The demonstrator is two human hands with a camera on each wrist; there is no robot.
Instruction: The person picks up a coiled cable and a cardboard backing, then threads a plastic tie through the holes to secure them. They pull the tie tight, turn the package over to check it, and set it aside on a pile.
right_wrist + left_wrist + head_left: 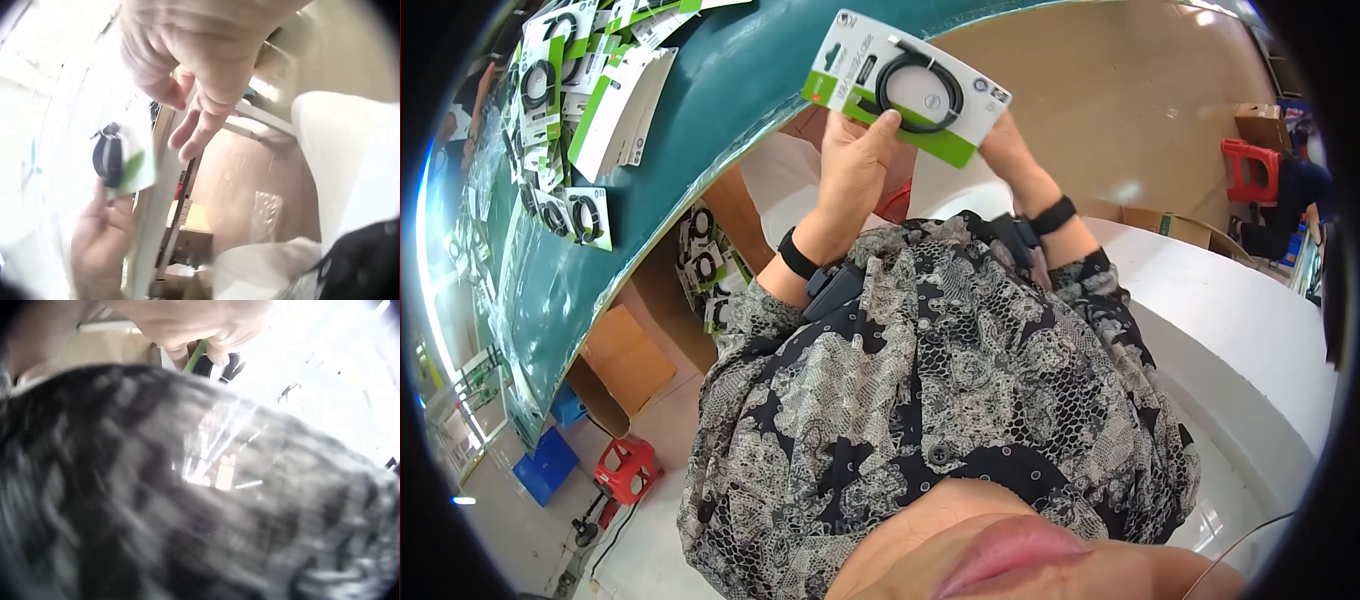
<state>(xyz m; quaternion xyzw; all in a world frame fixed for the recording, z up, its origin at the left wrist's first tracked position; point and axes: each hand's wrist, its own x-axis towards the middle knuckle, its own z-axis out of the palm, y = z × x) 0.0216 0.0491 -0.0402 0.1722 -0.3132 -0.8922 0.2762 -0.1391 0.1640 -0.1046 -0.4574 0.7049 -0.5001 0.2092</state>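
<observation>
A green and white card (975, 95) with a coiled black cable (920, 92) is held up in the head view. My left hand (855, 170) pinches its lower left edge, thumb on the front. Beyond the card's right end is my right hand (1012, 160), its fingers partly hidden there. The right wrist view has the right hand (194, 59) with loosely bent fingers holding nothing, apart from the card (140, 169) in the left hand (100, 244). In the left wrist view, the left hand (200, 322) grips the card beside the dark cable (234, 367); patterned cloth blocks much of that view.
Many carded cables (585, 215) and a stack of cards (622, 110) lie on the green table (655, 160) at the left. More packs (700, 250) are under its edge. A red stool (628, 470) stands lower left; another person (1290, 205) is far right.
</observation>
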